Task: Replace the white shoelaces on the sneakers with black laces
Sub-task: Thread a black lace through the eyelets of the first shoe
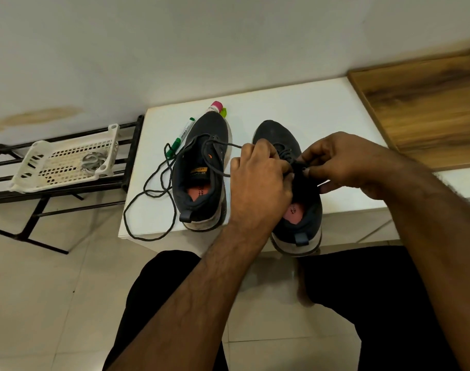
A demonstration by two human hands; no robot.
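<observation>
two dark sneakers are stood side by side at the front edge of the white table [295,108]; the black lace [287,153] on the right sneaker [295,204] is pinched by the left hand [258,170] and the right hand [340,159]; the left sneaker [201,170] is threaded with a loose lace [148,188] trailing over the table's left front corner.

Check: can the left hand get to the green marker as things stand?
Probably yes, once freed: the left hand is busy pinching the lace on the right sneaker. The green marker lies uncovered beyond the left sneaker.

Matt knit-cloth sneakers [201,167], smooth white table [308,111], perforated plastic basket [65,162], woodgrain panel [421,103]
</observation>
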